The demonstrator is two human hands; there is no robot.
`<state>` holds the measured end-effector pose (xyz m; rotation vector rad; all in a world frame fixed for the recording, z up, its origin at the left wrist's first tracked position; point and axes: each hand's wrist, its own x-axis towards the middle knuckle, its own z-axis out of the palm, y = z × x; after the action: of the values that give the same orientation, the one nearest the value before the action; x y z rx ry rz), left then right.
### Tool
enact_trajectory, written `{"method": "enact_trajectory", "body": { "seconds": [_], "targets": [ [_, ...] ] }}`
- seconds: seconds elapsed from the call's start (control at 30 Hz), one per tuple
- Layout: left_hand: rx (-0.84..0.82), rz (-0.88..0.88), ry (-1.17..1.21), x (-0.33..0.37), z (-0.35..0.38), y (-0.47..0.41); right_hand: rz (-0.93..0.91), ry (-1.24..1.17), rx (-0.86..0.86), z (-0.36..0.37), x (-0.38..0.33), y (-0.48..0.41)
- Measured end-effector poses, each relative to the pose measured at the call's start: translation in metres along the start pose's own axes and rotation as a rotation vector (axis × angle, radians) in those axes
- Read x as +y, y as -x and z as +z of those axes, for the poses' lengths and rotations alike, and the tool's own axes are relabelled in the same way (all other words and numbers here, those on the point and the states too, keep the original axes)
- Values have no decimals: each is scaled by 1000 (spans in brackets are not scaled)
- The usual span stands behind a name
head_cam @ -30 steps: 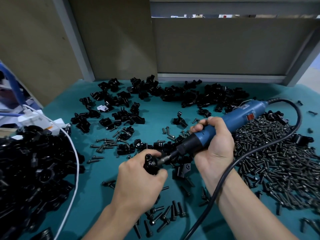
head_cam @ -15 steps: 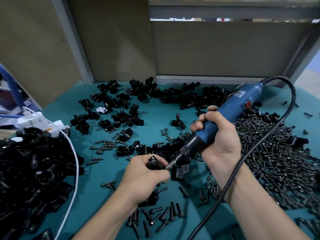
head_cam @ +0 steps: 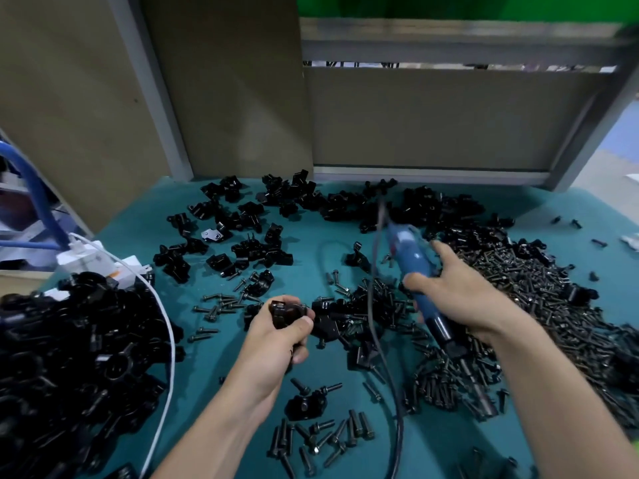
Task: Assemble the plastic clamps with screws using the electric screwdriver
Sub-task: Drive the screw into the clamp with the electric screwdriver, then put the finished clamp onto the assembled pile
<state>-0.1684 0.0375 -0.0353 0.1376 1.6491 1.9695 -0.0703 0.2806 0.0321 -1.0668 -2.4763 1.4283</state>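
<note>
A white cable [head_cam: 169, 340] curves along the left edge of the teal worktop [head_cam: 207, 368] from a white box [head_cam: 83, 257]. Brown panels [head_cam: 224, 81] stand along its far edge.

Bare left grip [head_cam: 276, 337] and right grip [head_cam: 460, 299] on long, bare forearms [head_cam: 214, 426].

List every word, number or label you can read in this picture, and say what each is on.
No text here can be read.
On the screwdriver: blurred by motion, any label illegible.
On the white box: an orange mark, too small to read.
On the clamp in the left hand: no marking visible.
</note>
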Motion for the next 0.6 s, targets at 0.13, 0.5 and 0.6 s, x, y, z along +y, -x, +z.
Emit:
{"method": "enact_trajectory", "body": {
  "seconds": [0.13,0.5,0.6],
  "targets": [
    [2,51,-121,5,0,3,30,534,126,14,5,-8],
    [92,247,-111,53,-12,26,-184,838,367,57,-37,45],
    [109,288,32,67,-21,39,-343,20,-59,101,-71,80]
  ]
}}
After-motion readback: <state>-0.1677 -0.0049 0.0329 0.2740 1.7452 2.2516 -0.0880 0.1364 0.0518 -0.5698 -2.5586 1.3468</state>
